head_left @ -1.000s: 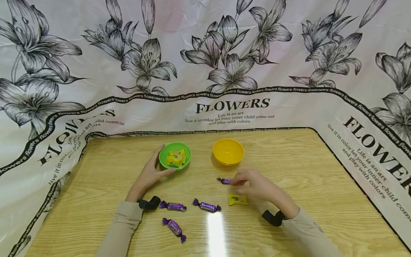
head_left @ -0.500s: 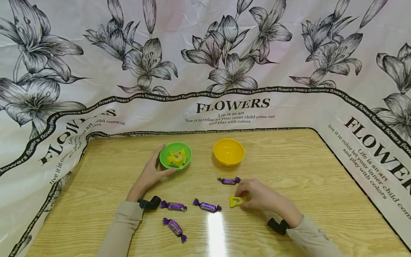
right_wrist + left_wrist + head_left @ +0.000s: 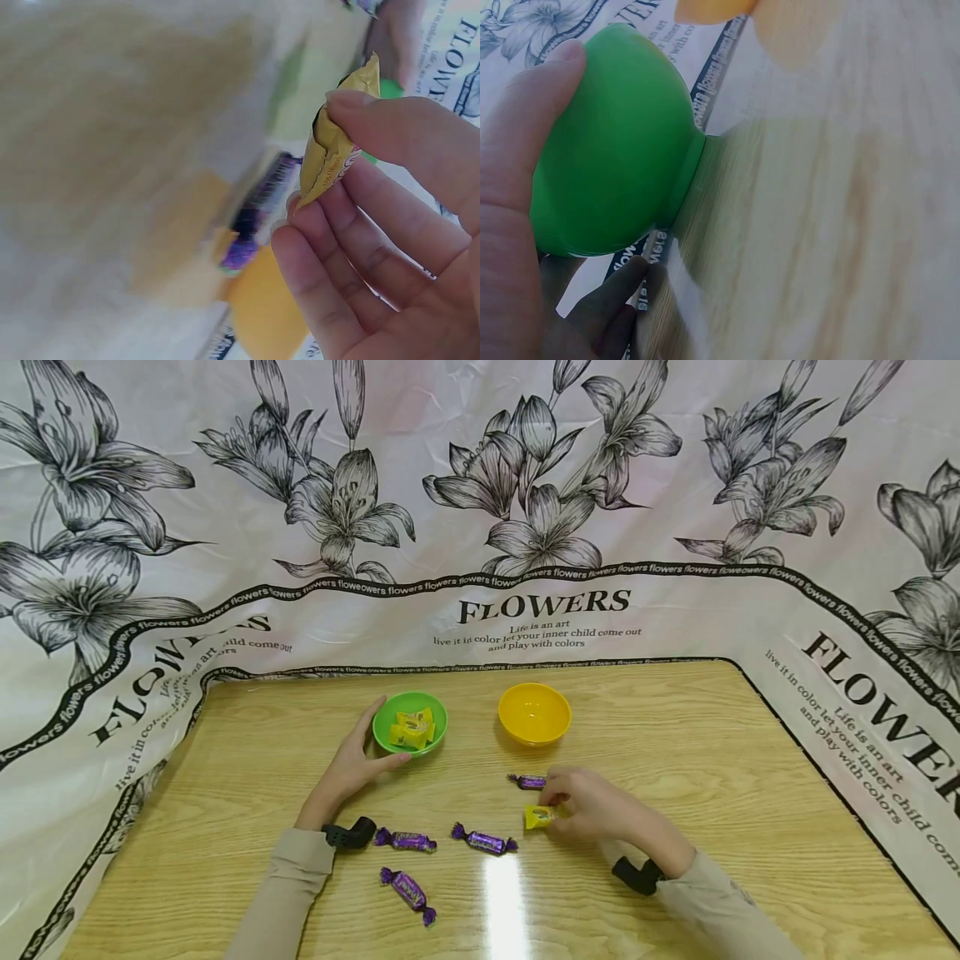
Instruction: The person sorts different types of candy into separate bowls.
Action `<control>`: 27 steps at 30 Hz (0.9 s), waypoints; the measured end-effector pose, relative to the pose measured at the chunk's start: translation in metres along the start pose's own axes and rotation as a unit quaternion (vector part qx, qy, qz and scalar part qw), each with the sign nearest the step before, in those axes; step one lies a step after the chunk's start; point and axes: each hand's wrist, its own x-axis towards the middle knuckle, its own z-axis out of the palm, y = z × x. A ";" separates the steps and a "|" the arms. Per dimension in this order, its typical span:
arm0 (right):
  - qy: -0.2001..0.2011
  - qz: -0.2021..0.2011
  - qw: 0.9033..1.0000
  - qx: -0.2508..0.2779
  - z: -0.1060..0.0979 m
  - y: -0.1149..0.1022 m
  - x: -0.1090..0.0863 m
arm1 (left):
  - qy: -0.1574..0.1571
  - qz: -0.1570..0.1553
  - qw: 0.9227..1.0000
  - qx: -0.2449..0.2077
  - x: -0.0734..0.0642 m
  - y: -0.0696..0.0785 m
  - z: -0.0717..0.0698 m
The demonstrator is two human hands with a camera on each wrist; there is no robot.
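Observation:
My left hand [image 3: 352, 768] holds the green bowl [image 3: 381, 733] from its left side, thumb and fingers spread around it. Several yellow-wrapped candies [image 3: 412, 729] lie inside that bowl. In the left wrist view the thumb lies against the bowl's outer wall [image 3: 615, 142]. My right hand [image 3: 596, 806] pinches another yellow-wrapped candy [image 3: 330, 150] between thumb and fingertips, over the table. Just behind the right hand lies a purple twist-wrapped candy [image 3: 528, 782], its right end hidden by the fingers.
A yellow-orange bowl [image 3: 533, 716] with nothing in it stands right of the green one. Purple twist-wrapped candies [image 3: 483, 841], [image 3: 406, 840] and a slanted purple candy [image 3: 408, 893] lie on the wooden table [image 3: 675, 727]. Flower-printed cloth [image 3: 540, 635] borders the table's back and sides.
My right hand has come down to the yellow candy, grasped it and moved it slightly left and away from me. The left hand has stayed at the green bowl.

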 end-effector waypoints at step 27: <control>0.057 -0.033 0.998 0.002 -0.020 -0.041 0.127 | -0.001 -0.008 1.000 0.009 -0.005 0.012 -0.001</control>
